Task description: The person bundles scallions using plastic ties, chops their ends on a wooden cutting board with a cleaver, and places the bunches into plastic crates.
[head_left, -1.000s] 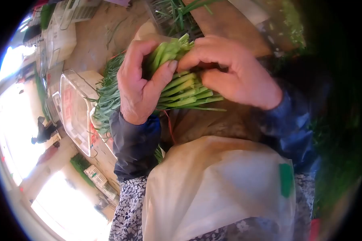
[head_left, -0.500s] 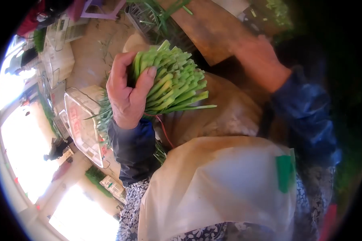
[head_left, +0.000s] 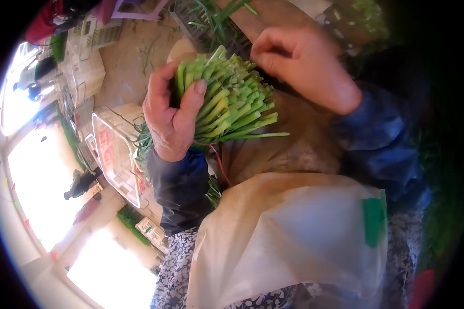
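Observation:
My left hand [head_left: 172, 116] is wrapped round a thick bundle of green stalks [head_left: 229, 103], its thumb pressed over the near side. The cut ends, pale green with some yellow, face right and toward me. Close to the bundle's upper right edge is my right hand [head_left: 307, 64], its fingers curled together and slightly blurred. Whatever those fingers pinch, if anything, is hidden. A thin red string [head_left: 220, 164] hangs below my left wrist. Under the bundle lies the brown, stained part of an apron [head_left: 283, 154].
Loose green stalks [head_left: 216, 20] lie in a dark crate beyond the bundle. To the left stand a white plastic basket [head_left: 113, 154] and more pale crates [head_left: 85, 72]. A purple stool [head_left: 136, 10] is at the top. A distant person [head_left: 82, 183] shows against the bright opening.
My right hand has come back from the upper area toward the bundle's right edge, its fingers now curled. My left hand keeps hold of the bundle; the whole view has shifted slightly.

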